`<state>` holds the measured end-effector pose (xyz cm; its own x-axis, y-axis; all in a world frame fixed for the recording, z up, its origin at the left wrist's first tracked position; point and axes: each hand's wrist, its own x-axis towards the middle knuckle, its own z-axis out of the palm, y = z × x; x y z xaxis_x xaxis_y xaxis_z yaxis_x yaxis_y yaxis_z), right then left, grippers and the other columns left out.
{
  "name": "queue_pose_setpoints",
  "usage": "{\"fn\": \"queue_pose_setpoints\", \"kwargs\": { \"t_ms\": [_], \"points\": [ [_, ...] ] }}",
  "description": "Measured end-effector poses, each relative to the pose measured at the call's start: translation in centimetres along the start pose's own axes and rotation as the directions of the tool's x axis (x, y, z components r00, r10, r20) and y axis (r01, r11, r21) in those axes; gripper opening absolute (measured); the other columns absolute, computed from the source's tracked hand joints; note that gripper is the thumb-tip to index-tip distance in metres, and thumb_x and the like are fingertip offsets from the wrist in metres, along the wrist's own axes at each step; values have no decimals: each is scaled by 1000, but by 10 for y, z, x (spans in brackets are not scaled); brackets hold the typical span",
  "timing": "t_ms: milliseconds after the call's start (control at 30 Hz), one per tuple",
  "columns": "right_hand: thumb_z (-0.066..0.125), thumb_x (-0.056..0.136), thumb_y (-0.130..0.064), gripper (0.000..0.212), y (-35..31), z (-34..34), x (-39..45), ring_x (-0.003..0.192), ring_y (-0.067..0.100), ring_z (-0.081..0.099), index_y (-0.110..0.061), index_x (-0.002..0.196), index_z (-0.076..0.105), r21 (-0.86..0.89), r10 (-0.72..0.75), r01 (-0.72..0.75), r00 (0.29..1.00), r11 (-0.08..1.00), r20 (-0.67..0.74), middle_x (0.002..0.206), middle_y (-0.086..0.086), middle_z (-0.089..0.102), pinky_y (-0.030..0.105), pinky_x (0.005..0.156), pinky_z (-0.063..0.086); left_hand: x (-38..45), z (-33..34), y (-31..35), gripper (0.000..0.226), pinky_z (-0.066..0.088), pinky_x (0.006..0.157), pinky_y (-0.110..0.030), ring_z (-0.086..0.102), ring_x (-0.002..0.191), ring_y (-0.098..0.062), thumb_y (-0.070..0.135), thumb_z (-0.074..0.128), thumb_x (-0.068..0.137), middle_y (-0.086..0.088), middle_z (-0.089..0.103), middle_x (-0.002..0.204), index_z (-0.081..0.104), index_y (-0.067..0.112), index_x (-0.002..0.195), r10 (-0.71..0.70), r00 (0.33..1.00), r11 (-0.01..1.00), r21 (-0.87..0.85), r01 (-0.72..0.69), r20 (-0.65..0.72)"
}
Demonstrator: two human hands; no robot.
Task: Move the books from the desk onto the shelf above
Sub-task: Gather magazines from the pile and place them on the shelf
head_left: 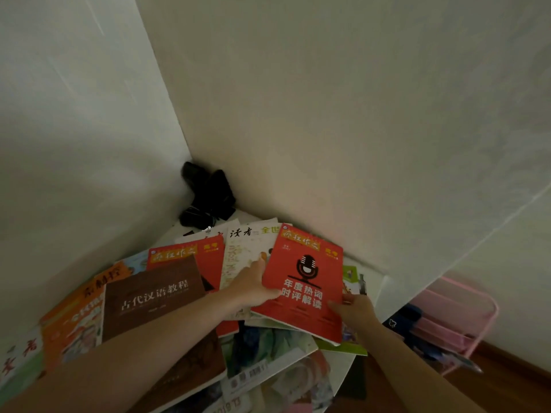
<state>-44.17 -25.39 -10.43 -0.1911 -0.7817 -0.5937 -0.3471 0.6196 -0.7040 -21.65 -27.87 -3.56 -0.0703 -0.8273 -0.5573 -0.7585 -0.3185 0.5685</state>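
Both hands (253,286) (356,311) grip red book (304,281), apparently lifted off desk pile (167,296).

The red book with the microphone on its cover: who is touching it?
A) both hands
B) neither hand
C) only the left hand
A: the left hand holds the red book at its left edge and the right hand at its lower right edge.

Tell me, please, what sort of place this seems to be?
Probably a study corner in a home: a white desk pushed into the corner of plain walls, strewn with books and magazines such as the red book, with a pink rack on a wooden floor beside it.
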Motion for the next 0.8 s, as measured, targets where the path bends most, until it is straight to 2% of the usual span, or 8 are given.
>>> {"fn": "queue_pose_setpoints", "kwargs": {
  "t_ms": [100,200,300,400,500,633,733,800],
  "points": [
    [64,90,-12,32,-9,6,-6,82,16,63,-11,122,62,-62,-109,108,994,992,-12,105,5,70,29,77,52,6,6,-10,58,47,96,-31,53,119,-21,30,68,87,-5,54,133,39,12,133,-88,995,995,-50,85,-50],
    [61,91,-14,33,-29,16,-9,84,14,67,-18,125,59,-115,-214,217,976,970,33,103,-1,69,31,76,56,0,-5,-22,55,47,95,-30,54,118,-21,27,72,84,0,55,124,42,11,127,-100,992,995,6,100,-72],
    [58,93,-15,27,-51,32,-8,81,11,68,-23,118,62,-181,-290,302,953,936,86,97,-6,70,28,70,57,-5,-23,-36,60,38,106,-35,50,123,-24,40,74,79,0,54,125,46,13,125,-81,992,966,236,103,-99],
    [58,92,-14,25,-65,46,-3,87,16,67,-16,115,65,-235,-296,308,951,922,86,105,2,71,34,80,56,-4,-32,-49,70,25,113,-38,35,129,-28,46,69,81,-8,43,134,38,11,133,-44,974,884,446,141,-220],
    [59,93,-20,26,-65,49,4,90,18,64,-14,117,65,-307,-276,290,957,907,88,110,5,70,30,82,52,6,-28,-59,72,29,112,-38,40,128,-27,41,71,81,-7,44,135,36,10,135,-56,982,936,333,114,-180],
    [61,92,-26,29,-66,51,12,96,24,67,-11,117,61,-207,-206,223,973,952,102,110,7,69,41,89,54,20,-24,-60,77,43,104,-42,50,122,-27,31,81,70,-7,51,127,38,13,132,-175,964,983,14,181,-200],
    [59,93,-25,25,-69,53,16,89,26,69,-9,110,64,-57,-111,117,988,991,106,100,9,72,46,87,56,27,-35,-52,53,44,93,-34,53,113,-23,18,80,75,-1,57,112,51,11,119,-343,934,874,-400,276,-105],
    [57,94,-23,18,-67,52,15,85,25,71,-14,107,64,5,-110,110,984,994,143,95,8,73,45,82,57,28,-41,-47,41,44,94,-37,56,112,-25,14,76,79,-4,63,113,57,9,115,-362,932,772,-562,297,-5]
  ]
}}
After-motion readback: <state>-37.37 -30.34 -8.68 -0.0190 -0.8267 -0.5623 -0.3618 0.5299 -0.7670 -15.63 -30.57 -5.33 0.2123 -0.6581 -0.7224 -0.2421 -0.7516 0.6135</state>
